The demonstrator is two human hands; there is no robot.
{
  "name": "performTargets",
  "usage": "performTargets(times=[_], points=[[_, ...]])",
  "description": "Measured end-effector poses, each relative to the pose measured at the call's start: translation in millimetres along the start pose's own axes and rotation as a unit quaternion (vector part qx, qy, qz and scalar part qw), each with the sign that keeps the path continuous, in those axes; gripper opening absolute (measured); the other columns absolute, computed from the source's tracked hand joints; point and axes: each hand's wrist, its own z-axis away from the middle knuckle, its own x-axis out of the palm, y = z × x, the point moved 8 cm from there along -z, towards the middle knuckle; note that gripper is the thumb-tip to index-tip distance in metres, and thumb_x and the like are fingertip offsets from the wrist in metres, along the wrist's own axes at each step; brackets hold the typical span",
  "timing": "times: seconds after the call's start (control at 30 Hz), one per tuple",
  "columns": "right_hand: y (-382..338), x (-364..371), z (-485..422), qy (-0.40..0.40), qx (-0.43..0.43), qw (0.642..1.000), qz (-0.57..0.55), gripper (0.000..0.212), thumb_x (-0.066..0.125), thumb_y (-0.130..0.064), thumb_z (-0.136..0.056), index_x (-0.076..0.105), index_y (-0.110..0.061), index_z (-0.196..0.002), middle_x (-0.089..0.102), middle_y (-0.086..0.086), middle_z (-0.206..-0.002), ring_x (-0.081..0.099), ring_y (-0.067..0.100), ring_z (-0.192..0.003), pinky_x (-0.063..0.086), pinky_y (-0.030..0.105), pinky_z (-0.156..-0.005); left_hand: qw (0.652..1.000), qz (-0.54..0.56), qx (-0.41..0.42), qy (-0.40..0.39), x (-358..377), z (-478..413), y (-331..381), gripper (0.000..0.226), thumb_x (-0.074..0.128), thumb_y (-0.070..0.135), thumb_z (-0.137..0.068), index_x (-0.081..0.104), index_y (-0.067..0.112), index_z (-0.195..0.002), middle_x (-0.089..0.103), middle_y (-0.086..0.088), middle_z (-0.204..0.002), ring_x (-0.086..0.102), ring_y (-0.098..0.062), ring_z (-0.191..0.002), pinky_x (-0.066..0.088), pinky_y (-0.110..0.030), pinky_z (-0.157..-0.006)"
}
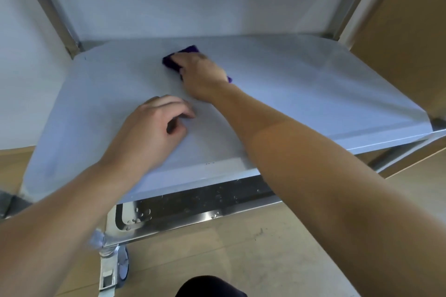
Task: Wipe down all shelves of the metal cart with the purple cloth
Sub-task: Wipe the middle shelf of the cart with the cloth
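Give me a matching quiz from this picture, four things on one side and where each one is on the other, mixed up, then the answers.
Things:
1. right hand
2. left hand
3. cloth
4. caster

Places:
A. on the floor under the cart's near corner
B. pressed on the cloth, far on the shelf
C. fingers curled, resting on the shelf nearer the front
D. under the right hand

Pairs: 1-B, 2-C, 3-D, 4-A
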Motion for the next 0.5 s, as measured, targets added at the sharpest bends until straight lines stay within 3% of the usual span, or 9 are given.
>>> performTargets(times=[0.1, 0.23, 0.37, 0.5], points=[[-7, -1, 2, -0.008, -0.02, 1.0, 0.01, 0.042, 0.038, -0.012, -0.096, 0.047, -0.025, -0.135, 0.048, -0.002, -0.14, 0.043, 0.02, -0.128, 0.039, 0.03, -0.087, 1.0, 0.005, -0.003, 0.0, -1, 1, 0, 0.029, 0.057, 0.001, -0.08, 0.072, 0.018, -0.099, 0.068, 0.01, -0.11, 0.062, -0.017, -0.103, 0.048, -0.031, -0.091], [37, -16, 13, 0.006, -0.024, 1.0, -0.018, 0.045, 0.039, -0.018, -0.096, 0.047, -0.034, -0.137, 0.048, 0.0, -0.142, 0.046, 0.023, -0.126, 0.041, 0.03, -0.1, 1.0, 0.009, -0.011, 0.0, 1, -2, -1, 0.028, 0.059, -0.002, -0.082, 0.073, 0.017, -0.097, 0.068, 0.011, -0.108, 0.061, -0.015, -0.1, 0.047, -0.029, -0.089], [115, -42, 19, 0.035, 0.071, 0.997, -0.014, 0.041, 0.037, -0.03, -0.096, 0.047, -0.04, -0.135, 0.05, 0.005, -0.137, 0.052, 0.028, -0.12, 0.044, 0.035, -0.098, 1.0, 0.008, -0.011, 0.002, 0, -3, -2, 0.025, 0.059, -0.002, -0.082, 0.073, 0.014, -0.094, 0.068, 0.01, -0.107, 0.062, -0.013, -0.098, 0.046, -0.025, -0.085], [190, -63, 18, 0.064, 0.203, 0.977, -0.004, 0.037, 0.035, -0.04, -0.097, 0.057, -0.027, -0.123, 0.058, 0.012, -0.124, 0.058, 0.033, -0.107, 0.041, 0.027, -0.082, 1.0, 0.003, -0.02, 0.005, 1, -2, -2, 0.023, 0.059, -0.002, -0.083, 0.074, 0.013, -0.091, 0.068, 0.01, -0.108, 0.06, -0.01, -0.093, 0.043, -0.017, -0.078]])
